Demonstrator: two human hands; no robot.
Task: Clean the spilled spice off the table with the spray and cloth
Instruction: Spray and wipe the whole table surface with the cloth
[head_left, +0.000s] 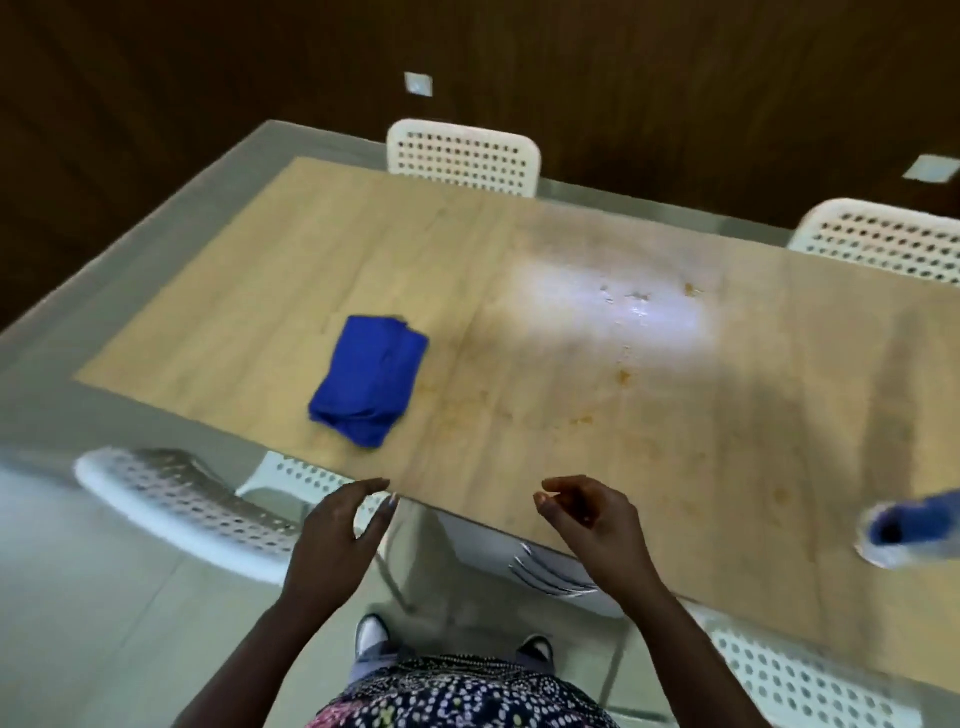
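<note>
Cloth (368, 381) — seemingly well beyond empty fingers (372, 487)

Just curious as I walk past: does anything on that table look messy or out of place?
Yes. Orange-brown spice specks and faint stains dot the light wooden table, with wet droplets in the glare. The crumpled blue cloth lies untouched.

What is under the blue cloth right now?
The cloth lies folded flat on the table, left of the orange spice marks. Only bare wood shows around its edges; whatever lies beneath is covered. Neither hand touches it.
</note>
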